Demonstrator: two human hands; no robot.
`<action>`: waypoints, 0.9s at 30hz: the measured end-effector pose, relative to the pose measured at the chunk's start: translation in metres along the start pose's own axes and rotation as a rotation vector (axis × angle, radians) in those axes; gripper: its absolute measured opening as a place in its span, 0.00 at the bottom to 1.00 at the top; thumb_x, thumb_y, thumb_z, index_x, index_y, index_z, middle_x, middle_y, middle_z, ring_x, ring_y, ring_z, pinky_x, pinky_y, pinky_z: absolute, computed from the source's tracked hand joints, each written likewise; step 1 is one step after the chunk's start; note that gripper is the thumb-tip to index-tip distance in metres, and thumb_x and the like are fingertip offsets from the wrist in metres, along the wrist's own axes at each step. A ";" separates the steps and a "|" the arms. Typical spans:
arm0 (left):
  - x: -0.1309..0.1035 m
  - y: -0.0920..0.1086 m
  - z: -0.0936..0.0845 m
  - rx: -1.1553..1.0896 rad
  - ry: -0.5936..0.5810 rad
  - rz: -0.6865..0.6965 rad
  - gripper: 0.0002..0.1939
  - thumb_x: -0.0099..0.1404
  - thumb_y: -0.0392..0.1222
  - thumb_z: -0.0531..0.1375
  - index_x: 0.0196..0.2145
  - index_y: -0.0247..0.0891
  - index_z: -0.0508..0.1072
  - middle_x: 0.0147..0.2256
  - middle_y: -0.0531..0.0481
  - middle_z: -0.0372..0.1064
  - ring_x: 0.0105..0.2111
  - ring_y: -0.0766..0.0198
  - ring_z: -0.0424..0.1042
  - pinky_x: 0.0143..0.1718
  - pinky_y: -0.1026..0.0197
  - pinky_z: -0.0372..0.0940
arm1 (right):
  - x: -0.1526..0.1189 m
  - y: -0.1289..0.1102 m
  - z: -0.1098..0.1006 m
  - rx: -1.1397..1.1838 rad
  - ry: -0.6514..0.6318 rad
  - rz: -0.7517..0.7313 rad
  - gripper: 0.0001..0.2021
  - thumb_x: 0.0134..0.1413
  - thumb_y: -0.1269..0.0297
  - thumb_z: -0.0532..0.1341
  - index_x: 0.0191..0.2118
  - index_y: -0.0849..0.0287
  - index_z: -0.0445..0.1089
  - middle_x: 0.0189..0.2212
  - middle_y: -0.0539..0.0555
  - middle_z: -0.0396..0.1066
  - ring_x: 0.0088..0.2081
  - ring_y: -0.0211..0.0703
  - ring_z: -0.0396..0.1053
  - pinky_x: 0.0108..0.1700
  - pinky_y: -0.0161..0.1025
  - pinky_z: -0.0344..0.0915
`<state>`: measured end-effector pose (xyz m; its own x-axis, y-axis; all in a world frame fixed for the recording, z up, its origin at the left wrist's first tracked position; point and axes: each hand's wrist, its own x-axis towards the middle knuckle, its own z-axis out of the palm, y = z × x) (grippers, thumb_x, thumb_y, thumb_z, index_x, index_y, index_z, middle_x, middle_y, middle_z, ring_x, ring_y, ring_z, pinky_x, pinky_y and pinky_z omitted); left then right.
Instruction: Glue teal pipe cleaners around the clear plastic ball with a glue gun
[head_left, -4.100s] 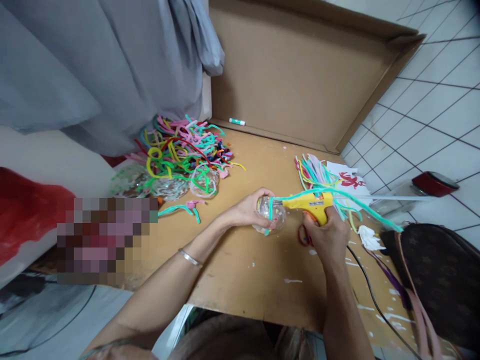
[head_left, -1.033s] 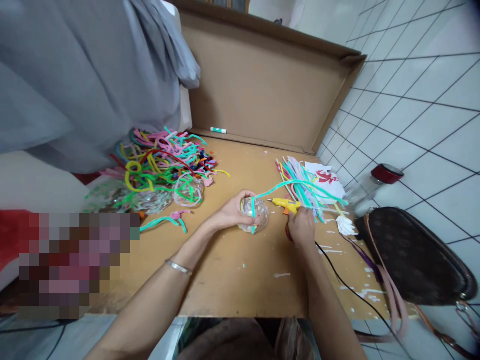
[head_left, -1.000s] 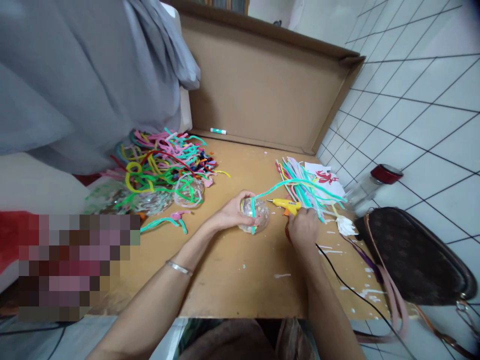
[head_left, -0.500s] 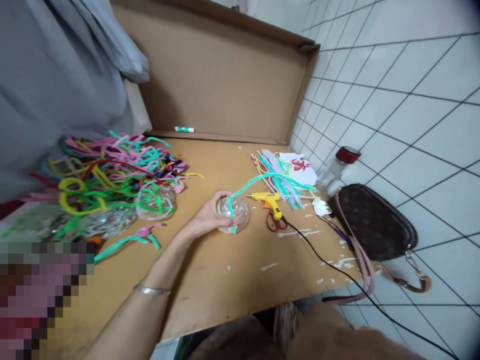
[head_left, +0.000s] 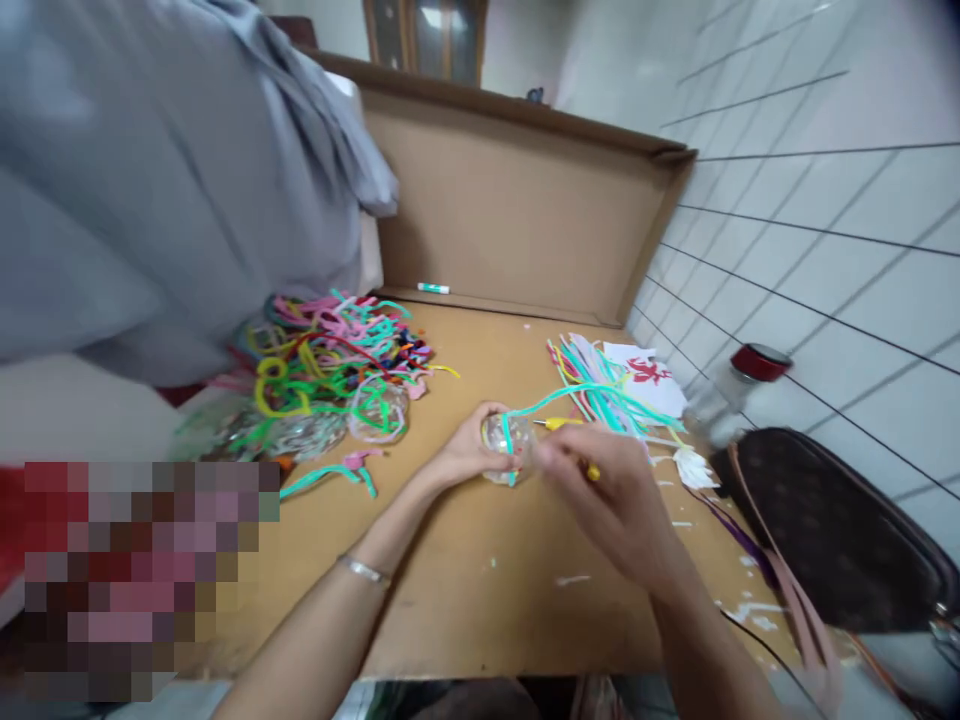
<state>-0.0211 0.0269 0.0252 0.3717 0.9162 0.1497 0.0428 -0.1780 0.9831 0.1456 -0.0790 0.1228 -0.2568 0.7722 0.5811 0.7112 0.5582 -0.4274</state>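
Note:
My left hand (head_left: 474, 447) grips a clear, round plastic piece (head_left: 498, 468) with a turquoise pipe cleaner (head_left: 555, 399) across it, whose free end reaches toward the pile at the right. Just right of the clear piece is my right hand (head_left: 600, 487), blurred, in front of the yellow glue gun (head_left: 559, 424). The hand hides most of the gun, and its fingertips are too smeared to tell what they hold.
A tangled pipe-cleaner heap (head_left: 330, 350) lies at the left beside a person's grey clothing (head_left: 187, 180). At the right are straight pipe cleaners (head_left: 592, 375), a red-lidded jar (head_left: 759, 362) and a brown bag (head_left: 795, 520). A cardboard box (head_left: 517, 200) stands behind.
My right hand has come in from the lower edge to beside the clear piece, covering the glue gun and the scissors. The view has shifted, while my left hand keeps its grip.

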 end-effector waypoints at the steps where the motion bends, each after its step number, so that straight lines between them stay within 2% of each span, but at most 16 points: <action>1: 0.002 -0.001 0.001 0.010 0.034 0.000 0.35 0.38 0.38 0.71 0.45 0.37 0.64 0.40 0.51 0.66 0.41 0.60 0.67 0.46 0.58 0.63 | 0.010 0.013 0.005 -0.149 0.034 0.080 0.16 0.60 0.60 0.52 0.24 0.59 0.68 0.21 0.52 0.69 0.27 0.39 0.66 0.36 0.38 0.60; 2: 0.003 -0.003 0.001 0.019 0.072 0.006 0.35 0.37 0.38 0.71 0.44 0.37 0.64 0.40 0.51 0.66 0.40 0.61 0.67 0.46 0.58 0.63 | 0.018 0.027 0.012 -0.257 0.047 0.151 0.14 0.59 0.61 0.53 0.26 0.59 0.69 0.22 0.54 0.70 0.29 0.42 0.68 0.38 0.41 0.61; 4: 0.005 -0.005 0.002 0.028 0.107 0.027 0.35 0.36 0.38 0.71 0.44 0.36 0.64 0.40 0.51 0.65 0.40 0.61 0.66 0.45 0.59 0.62 | 0.028 0.055 0.028 -0.263 0.000 0.202 0.12 0.54 0.60 0.57 0.38 0.62 0.72 0.33 0.60 0.74 0.38 0.50 0.71 0.44 0.47 0.62; 6: 0.007 -0.007 0.002 0.031 0.107 0.025 0.35 0.38 0.39 0.71 0.45 0.37 0.64 0.40 0.51 0.65 0.39 0.62 0.66 0.44 0.60 0.62 | 0.032 0.074 0.043 -0.054 -0.043 0.195 0.21 0.52 0.58 0.58 0.50 0.62 0.68 0.43 0.62 0.74 0.45 0.52 0.70 0.48 0.50 0.62; 8: 0.008 -0.006 0.001 0.038 0.106 0.014 0.34 0.38 0.40 0.70 0.44 0.37 0.64 0.39 0.52 0.65 0.38 0.63 0.66 0.42 0.61 0.62 | 0.035 0.083 0.055 0.176 -0.041 0.194 0.24 0.52 0.55 0.60 0.54 0.59 0.65 0.47 0.60 0.72 0.47 0.49 0.69 0.49 0.48 0.64; 12: 0.010 -0.002 0.003 0.043 0.074 0.005 0.32 0.39 0.40 0.70 0.43 0.37 0.64 0.37 0.53 0.64 0.36 0.63 0.65 0.40 0.62 0.61 | 0.038 0.080 0.064 0.375 0.048 0.184 0.18 0.53 0.56 0.60 0.49 0.55 0.71 0.45 0.56 0.73 0.43 0.44 0.70 0.47 0.45 0.66; 17: 0.012 0.002 0.007 0.137 0.024 0.030 0.32 0.40 0.37 0.69 0.45 0.36 0.65 0.38 0.52 0.66 0.39 0.61 0.66 0.42 0.61 0.62 | 0.037 0.076 0.057 0.369 0.126 0.135 0.09 0.55 0.61 0.59 0.36 0.56 0.75 0.35 0.52 0.77 0.35 0.40 0.71 0.41 0.40 0.67; 21: 0.014 0.001 0.009 0.216 -0.017 0.029 0.33 0.41 0.39 0.69 0.46 0.36 0.66 0.38 0.52 0.66 0.38 0.61 0.66 0.41 0.61 0.63 | 0.028 0.080 0.051 0.300 0.180 0.080 0.09 0.57 0.65 0.57 0.34 0.56 0.75 0.33 0.51 0.77 0.36 0.40 0.73 0.40 0.38 0.68; 27: 0.010 0.003 0.005 0.240 -0.049 -0.005 0.34 0.42 0.42 0.69 0.48 0.37 0.65 0.37 0.52 0.66 0.37 0.62 0.66 0.39 0.61 0.63 | 0.010 0.086 0.053 0.169 0.203 -0.027 0.11 0.58 0.67 0.55 0.34 0.54 0.76 0.34 0.52 0.78 0.39 0.43 0.75 0.44 0.42 0.70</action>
<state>-0.0125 0.0336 0.0294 0.4149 0.9000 0.1335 0.2622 -0.2587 0.9297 0.1697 -0.0068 0.0550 -0.1258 0.6889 0.7139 0.5818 0.6341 -0.5093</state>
